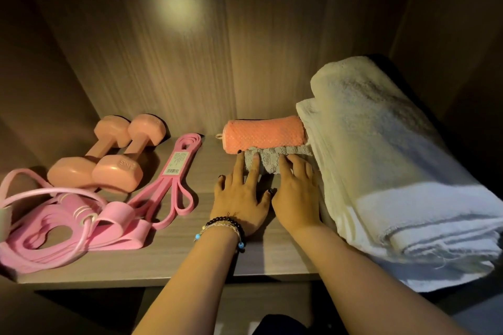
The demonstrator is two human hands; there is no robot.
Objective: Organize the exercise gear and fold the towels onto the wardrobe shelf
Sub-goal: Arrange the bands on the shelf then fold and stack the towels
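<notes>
Wooden wardrobe shelf [168, 255]: both hands, left hand [239, 196] and right hand [295, 193], press flat, fingers straight, on a grey towel [272, 156] near its back edge.

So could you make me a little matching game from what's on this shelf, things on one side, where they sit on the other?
Things:
1. white towel
2. orange towel
3. dumbbells
4. grey towel

Places:
A. rolled up at the back of the shelf, in the middle
B. under the fingertips of the left hand and the right hand
C. at the left, side by side, behind the pink bands
D. the big folded bundle at the right end

Pairs: 1-D, 2-A, 3-C, 4-B
</notes>
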